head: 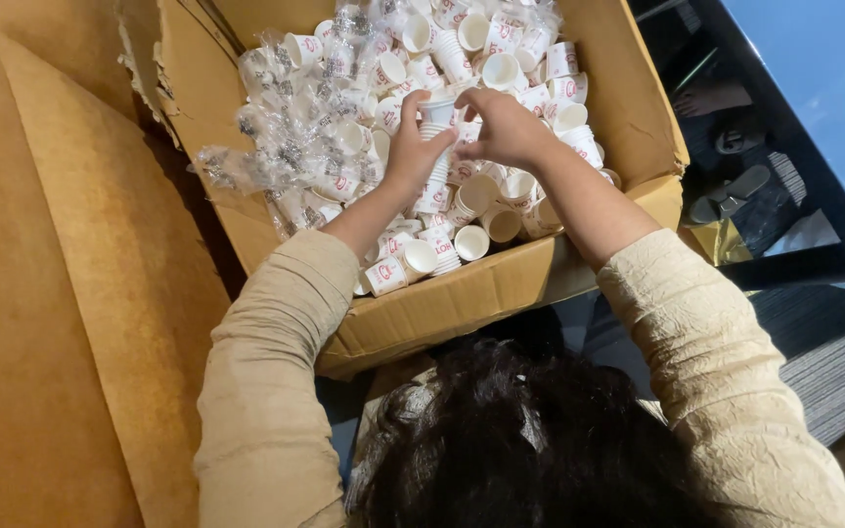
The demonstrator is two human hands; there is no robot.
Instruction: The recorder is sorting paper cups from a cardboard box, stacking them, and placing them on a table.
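Observation:
A large cardboard box (501, 284) holds several small white paper cups with red print (398, 269), loose and in short stacks. My left hand (411, 147) grips a tall stack of white cups (435, 122) standing over the pile. My right hand (506, 125) pinches the top of that same stack from the right. Both arms wear beige sleeves. Crumpled clear plastic wrappers (290, 137) lie on the cups at the box's left side.
Flattened brown cardboard sheets (61, 293) lie to the left of the box. Dark hair (520, 440) fills the lower middle of the view. A dark table frame (794, 147) and sandals (735, 191) on the floor are at the right.

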